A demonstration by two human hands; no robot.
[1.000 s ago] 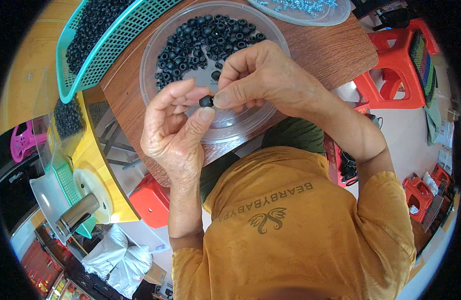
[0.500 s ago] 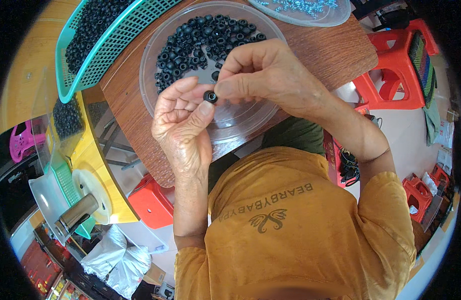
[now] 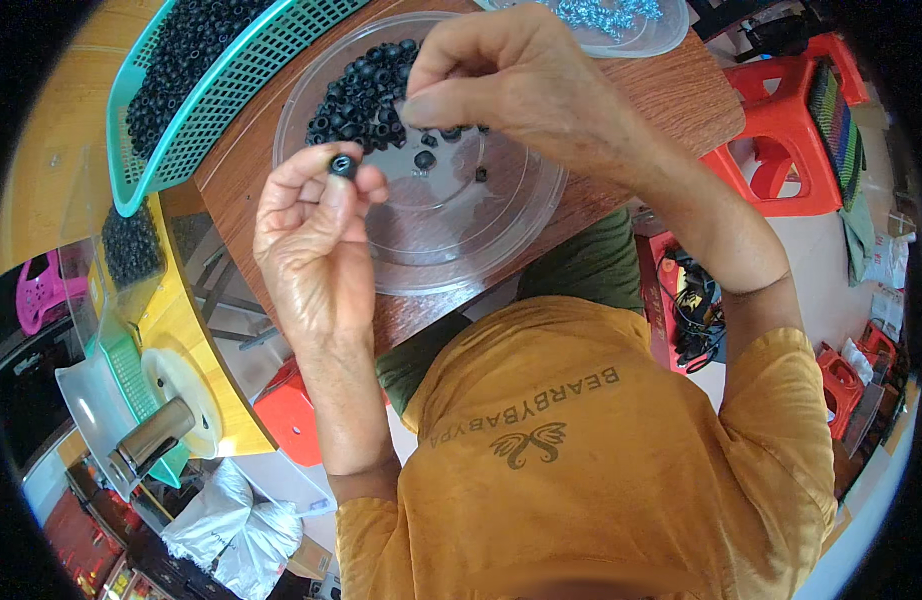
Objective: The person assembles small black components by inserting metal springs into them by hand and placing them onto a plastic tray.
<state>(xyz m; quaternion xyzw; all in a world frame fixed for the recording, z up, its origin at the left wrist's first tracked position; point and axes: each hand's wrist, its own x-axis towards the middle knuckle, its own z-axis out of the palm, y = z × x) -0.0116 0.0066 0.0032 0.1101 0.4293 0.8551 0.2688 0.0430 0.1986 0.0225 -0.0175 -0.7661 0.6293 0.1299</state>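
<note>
Between the thumb and fingertips of my left hand (image 3: 316, 240) is a small round black part (image 3: 343, 166), its hollow end facing up. My right hand (image 3: 531, 85) hovers over the round clear plastic tray (image 3: 461, 225), thumb and forefinger pinched together; whatever they hold, if anything, is too small to make out. A heap of similar black parts (image 3: 356, 100) lies in the tray's far half, partly hidden behind my right hand. A few loose black pieces (image 3: 425, 159) are scattered nearer its middle.
A turquoise mesh basket (image 3: 196, 110) full of black parts stands at the far left. Beyond the tray is a shallow clear dish (image 3: 651, 38) of small light-blue pieces. A red stool (image 3: 781, 150) stands right of the wooden table (image 3: 671, 100). A steel cup (image 3: 156, 435) is at lower left.
My hands have come apart. The left moved left and slightly up with the black part; the right lifted away up and left over the heap.
</note>
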